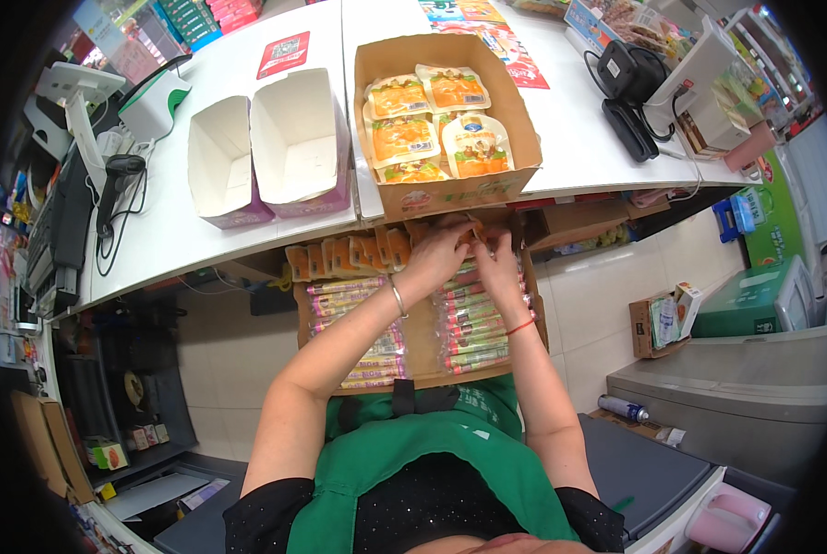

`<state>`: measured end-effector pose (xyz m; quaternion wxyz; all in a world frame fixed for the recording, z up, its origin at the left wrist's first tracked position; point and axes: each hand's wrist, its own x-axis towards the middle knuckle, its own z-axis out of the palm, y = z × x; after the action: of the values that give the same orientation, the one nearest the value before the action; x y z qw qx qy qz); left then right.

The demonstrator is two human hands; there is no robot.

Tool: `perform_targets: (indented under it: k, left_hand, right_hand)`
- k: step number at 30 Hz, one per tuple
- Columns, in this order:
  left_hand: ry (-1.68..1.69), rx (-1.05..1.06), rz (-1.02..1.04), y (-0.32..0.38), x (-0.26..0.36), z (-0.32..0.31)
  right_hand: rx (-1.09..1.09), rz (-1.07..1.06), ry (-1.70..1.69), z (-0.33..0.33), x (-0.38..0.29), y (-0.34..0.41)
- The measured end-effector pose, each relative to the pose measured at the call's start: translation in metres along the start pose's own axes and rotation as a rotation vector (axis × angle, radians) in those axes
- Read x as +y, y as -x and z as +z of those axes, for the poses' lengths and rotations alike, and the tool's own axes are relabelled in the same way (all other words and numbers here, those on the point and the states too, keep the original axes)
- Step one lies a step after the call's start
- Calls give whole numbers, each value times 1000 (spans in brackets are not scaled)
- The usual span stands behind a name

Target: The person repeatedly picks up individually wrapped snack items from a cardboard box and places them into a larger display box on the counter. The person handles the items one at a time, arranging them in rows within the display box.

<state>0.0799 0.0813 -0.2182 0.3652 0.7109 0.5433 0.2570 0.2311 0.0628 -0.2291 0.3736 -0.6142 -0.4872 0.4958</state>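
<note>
A shallow cardboard tray (425, 346) lies before me, just below the counter's edge. My left hand (441, 253) and my right hand (498, 266) meet at its far side, fingertips pinched on an orange snack packet (479, 227) that they partly hide. To the left of my hands stands a row of orange snack packets (358, 253), upright and side by side. Wrapped sticks in yellow and purple film (365, 370) fill the tray's left side. Green and pink wrapped sticks (479, 339) lie stacked at the right, partly under my right hand.
On the white counter (565, 131), an open carton (448, 197) holds several flat orange packets. Two open white-lined boxes (301, 145) stand left of it. A handheld scanner (117, 183) and its cable lie further left. A black device (631, 73) stands at the right.
</note>
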Motion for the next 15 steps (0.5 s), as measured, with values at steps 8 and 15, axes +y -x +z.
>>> perform_targets:
  k: [8,15]
  left_hand:
    - [-88,23,41,4,2,-2]
    - [-159,29,106,6,0,-4]
  right_hand:
    - [32,-3,-32,-1,0,0]
    - [58,-21,13,3,-3,8]
